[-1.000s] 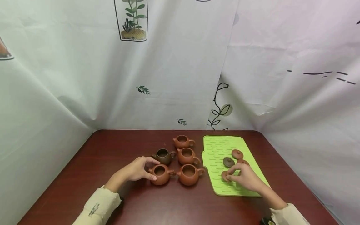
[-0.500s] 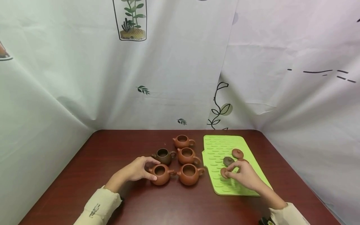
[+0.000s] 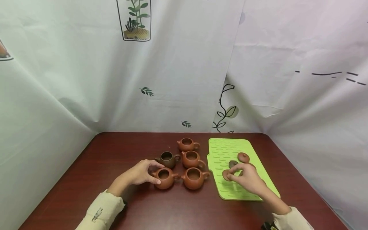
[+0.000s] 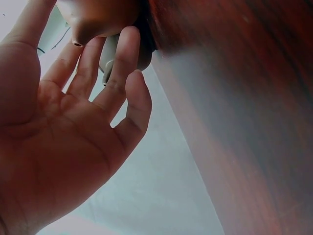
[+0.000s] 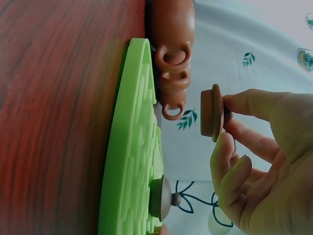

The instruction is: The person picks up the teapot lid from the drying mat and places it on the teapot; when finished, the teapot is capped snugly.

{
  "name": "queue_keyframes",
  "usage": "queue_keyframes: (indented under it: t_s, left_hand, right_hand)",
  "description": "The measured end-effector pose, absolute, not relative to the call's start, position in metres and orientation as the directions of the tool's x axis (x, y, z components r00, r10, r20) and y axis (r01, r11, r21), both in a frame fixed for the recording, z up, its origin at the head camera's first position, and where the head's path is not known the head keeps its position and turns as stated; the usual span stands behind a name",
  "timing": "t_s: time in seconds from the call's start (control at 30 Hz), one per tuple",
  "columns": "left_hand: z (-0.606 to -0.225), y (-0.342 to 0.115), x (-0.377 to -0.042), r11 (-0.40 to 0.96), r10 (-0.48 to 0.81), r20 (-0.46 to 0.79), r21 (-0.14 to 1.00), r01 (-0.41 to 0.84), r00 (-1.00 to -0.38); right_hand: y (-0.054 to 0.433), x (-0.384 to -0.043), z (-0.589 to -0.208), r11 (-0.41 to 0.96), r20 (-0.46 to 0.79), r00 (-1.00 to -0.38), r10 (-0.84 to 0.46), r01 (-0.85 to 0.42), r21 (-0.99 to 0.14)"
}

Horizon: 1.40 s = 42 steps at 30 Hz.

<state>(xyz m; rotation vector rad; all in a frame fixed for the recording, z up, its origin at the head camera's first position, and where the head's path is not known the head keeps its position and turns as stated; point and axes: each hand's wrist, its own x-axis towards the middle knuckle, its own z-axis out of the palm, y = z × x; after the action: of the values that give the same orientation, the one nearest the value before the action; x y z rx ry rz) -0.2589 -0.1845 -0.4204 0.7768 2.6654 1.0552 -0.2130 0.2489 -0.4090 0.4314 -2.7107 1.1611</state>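
My left hand [image 3: 142, 173] holds a small reddish-brown clay teapot [image 3: 165, 183] on the table, thumb in front and fingers at its far side. In the left wrist view, that teapot's spout [image 4: 78, 41] shows between the thumb and fingers. Over the green mat [image 3: 230, 193], the right hand [image 3: 249, 179] pinches a reddish-brown teapot lid [image 3: 225, 175] by its knob. The right wrist view shows this lid [image 5: 211, 113] raised clear of the mat, its rim tilted in the picture. Below the hand lies a dark lid [image 3: 232, 164], partly hidden.
Another brown teapot [image 3: 193, 181] stands right of the held one, with two more [image 3: 191, 161] in a row behind. A dark teapot [image 3: 167, 163] is just behind the left hand. Brown lids [image 3: 243, 157] lie on the mat, one partly covered by the right hand.
The right hand has moved slightly left and up with the lid, which now covers less of the mat's middle. The left hand stays on its teapot.
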Motion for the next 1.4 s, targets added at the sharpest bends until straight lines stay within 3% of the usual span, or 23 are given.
queue_keyframes:
  t_s: [0.63,1.1,1.4]
  left_hand:
    - [-0.422,-0.186,-0.262,0.618,0.54,0.046,0.656,0.434,-0.84]
    - [-0.423,-0.185,-0.259,0.615,0.539,0.03,0.669,0.418,-0.842]
    - [-0.422,-0.185,-0.258,0.606,0.537,0.04,0.677,0.418,-0.843]
  right_hand:
    - [0.229,-0.216,-0.401,0.655,0.322,-0.911,-0.258,-0.41,-0.635]
    - [0.208,-0.218,-0.394,0.62,0.257,-0.93,-0.263,-0.367,-0.693]
    - [0.195,-0.224,-0.391,0.591,0.287,-0.912,-0.292,-0.408,-0.696]
